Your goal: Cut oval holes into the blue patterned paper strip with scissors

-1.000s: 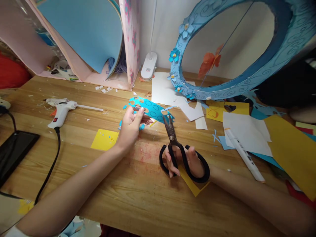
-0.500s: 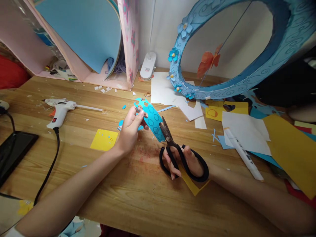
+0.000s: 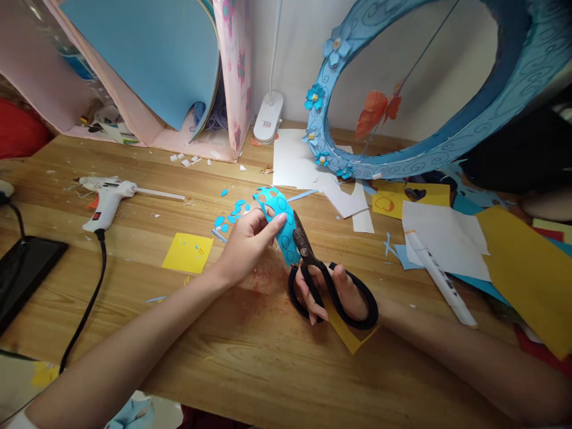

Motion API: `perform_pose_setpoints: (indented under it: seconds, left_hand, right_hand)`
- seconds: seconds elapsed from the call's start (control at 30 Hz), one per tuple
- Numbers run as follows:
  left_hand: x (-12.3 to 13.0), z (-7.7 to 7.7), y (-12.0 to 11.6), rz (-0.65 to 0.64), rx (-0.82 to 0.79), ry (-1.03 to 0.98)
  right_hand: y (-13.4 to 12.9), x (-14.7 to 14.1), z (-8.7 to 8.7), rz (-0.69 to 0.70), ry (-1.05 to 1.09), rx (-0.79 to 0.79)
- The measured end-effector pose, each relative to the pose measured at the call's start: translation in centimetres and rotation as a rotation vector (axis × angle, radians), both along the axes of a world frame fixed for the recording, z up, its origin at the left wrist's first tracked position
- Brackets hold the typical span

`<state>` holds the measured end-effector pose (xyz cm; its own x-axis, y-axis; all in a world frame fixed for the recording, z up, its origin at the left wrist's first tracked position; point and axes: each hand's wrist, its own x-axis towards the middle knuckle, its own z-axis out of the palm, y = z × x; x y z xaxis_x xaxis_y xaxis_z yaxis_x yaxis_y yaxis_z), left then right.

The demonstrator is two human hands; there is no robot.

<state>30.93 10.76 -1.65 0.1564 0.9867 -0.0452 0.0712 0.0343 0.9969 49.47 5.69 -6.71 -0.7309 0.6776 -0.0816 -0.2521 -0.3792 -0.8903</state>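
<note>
My left hand [image 3: 250,241] pinches a turquoise paper strip [image 3: 282,229] marked with drawn ovals, some cut out as holes near its far end. My right hand [image 3: 335,289] has its fingers through the black handles of a pair of scissors [image 3: 313,271]. The blades point up-left and meet the strip's right edge. Small turquoise oval offcuts [image 3: 232,211] lie on the wooden table [image 3: 250,351] just left of the strip. A yellow paper scrap [image 3: 346,339] lies under my right hand.
A white glue gun [image 3: 107,199] with a black cord lies at the left, next to a yellow square [image 3: 187,253] and a black phone [image 3: 24,271]. A big blue ring [image 3: 429,149], white sheets [image 3: 442,235], yellow paper [image 3: 531,274] and a marker [image 3: 440,280] crowd the right.
The left hand has turned the strip from lying sideways to pointing away and drawn it toward the scissors. The blades have closed in on its right edge. Offcuts now show on the table.
</note>
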Motion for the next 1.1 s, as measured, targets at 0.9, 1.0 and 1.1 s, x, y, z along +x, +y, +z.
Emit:
perform_pose_setpoints:
  seconds: [0.9, 1.0, 1.1]
  left_hand:
    - [0.0, 0.1, 0.0, -0.031, 0.114, -0.008]
    - [0.1, 0.0, -0.1, -0.049, 0.098, 0.033]
    - [0.1, 0.2, -0.1, -0.059, 0.086, 0.022]
  right_hand:
    - [-0.4, -0.3, -0.2, -0.031, 0.014, -0.004]
    - [-0.4, -0.4, 0.3, -0.061, -0.007, 0.036]
    - [-0.3, -0.4, 0.5, -0.066, -0.028, 0.035]
